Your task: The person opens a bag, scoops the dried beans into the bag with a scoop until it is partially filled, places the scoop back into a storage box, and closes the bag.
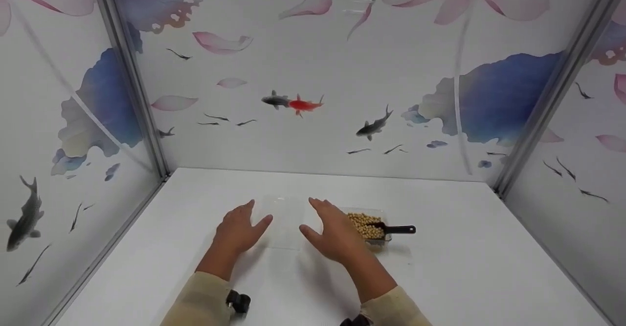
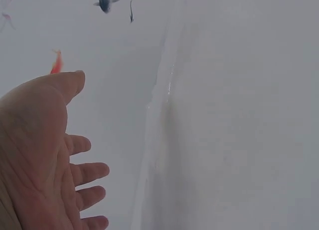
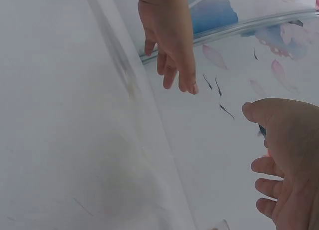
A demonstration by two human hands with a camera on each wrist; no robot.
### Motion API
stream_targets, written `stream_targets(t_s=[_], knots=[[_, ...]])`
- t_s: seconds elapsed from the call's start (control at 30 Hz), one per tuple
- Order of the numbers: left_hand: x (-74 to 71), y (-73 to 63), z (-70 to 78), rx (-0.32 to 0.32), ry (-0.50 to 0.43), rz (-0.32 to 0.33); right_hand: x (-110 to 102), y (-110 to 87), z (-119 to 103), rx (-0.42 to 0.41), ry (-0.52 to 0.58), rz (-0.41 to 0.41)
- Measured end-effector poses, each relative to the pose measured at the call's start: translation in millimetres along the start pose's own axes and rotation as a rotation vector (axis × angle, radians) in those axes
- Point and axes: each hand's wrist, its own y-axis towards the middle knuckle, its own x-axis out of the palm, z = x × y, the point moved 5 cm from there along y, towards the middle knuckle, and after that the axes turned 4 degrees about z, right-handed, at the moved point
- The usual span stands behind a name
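My left hand (image 1: 239,230) and right hand (image 1: 335,233) are held apart over the white table, thumbs toward each other. Their fingers are extended and hold nothing. Between them lies a faint see-through rectangular thing (image 1: 282,223), its edges barely showing against the white. Close beside the right hand stands a clear container (image 1: 384,213) of yellowish beans (image 1: 364,224), which look like soybeans. A black scoop (image 1: 401,229) rests in the beans with its handle pointing right; the hand hides part of the container's left side. The right wrist view shows both the left hand (image 3: 169,40) and the right hand (image 3: 294,160).
White panels (image 1: 318,140) printed with fish, petals and lotus leaves enclose the table (image 1: 464,267) at the back and both sides. Grey metal posts (image 1: 132,81) stand at the rear corners. Black wrist devices (image 1: 238,301) sit at the sleeve cuffs.
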Motion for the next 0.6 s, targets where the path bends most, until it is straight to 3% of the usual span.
stream_targets(t_s=[0.23,0.5,0.6], knots=[[8.0,0.4,-7.5,-0.119,-0.125,-0.09,31,-1.6,10,0.091,0.356,-0.142],[9.6,2.8,-8.6,-0.162,-0.228,-0.118,51,-2.7,22,0.281,0.726,-0.216],[9.5,2.2,-7.7,-0.169,-0.268,-0.12,55,-2.2,23,0.313,0.799,-0.227]])
